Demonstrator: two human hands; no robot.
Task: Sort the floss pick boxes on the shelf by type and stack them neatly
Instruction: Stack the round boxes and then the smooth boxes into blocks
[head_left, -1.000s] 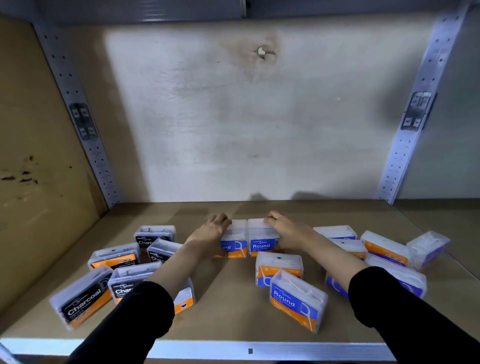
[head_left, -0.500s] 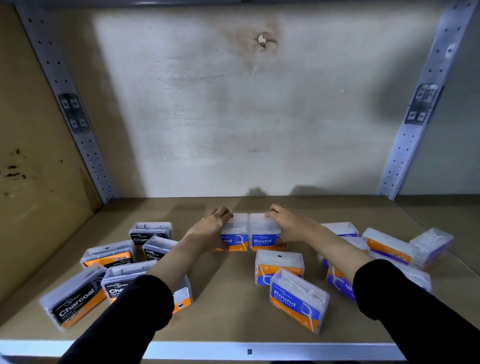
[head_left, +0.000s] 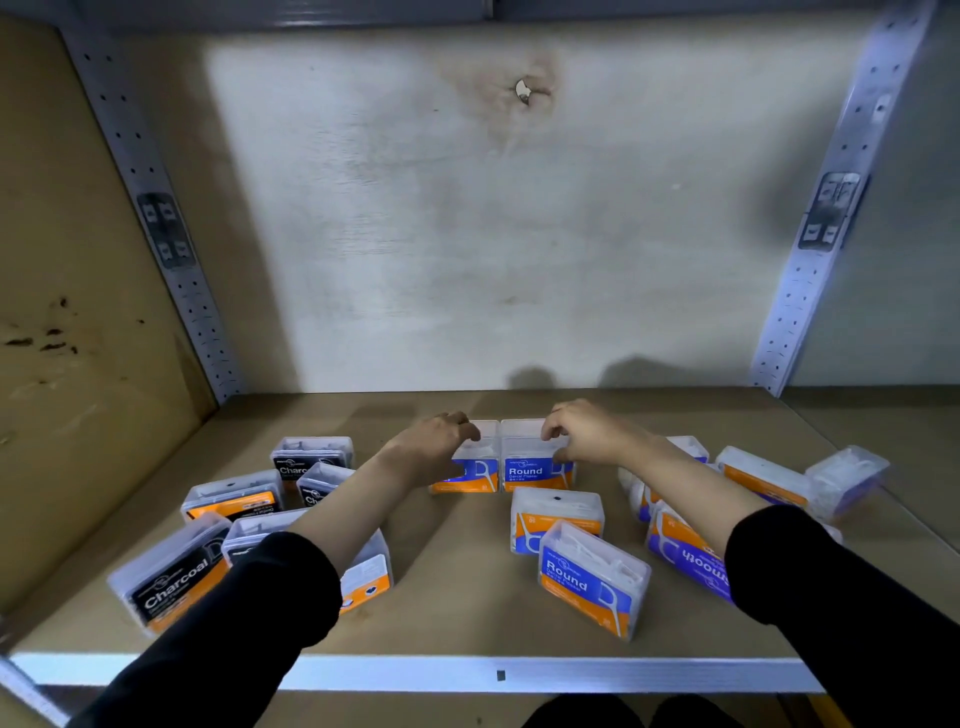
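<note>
Right hand (head_left: 587, 434) raised, blue-orange Round boxes (head_left: 525, 470)

Shelf (head_left: 467, 613), tan board. I count: Charcoal boxes (head_left: 171, 582) left of my left hand (head_left: 431, 447); two Round boxes (head_left: 535, 462) between the hands; Smooth boxes (head_left: 691, 558) beneath and right of my right hand (head_left: 587, 431); one more Round box (head_left: 592, 577) nearer me.

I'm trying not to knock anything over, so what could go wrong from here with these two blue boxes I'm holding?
The left hand grips the left Round box and the right hand the right Round box; both stand on edge and might tip when released.
The Smooth box lies under the right forearm, which could drag it when pulling back.
The tilted clear box at far right may topple if bumped.
</note>
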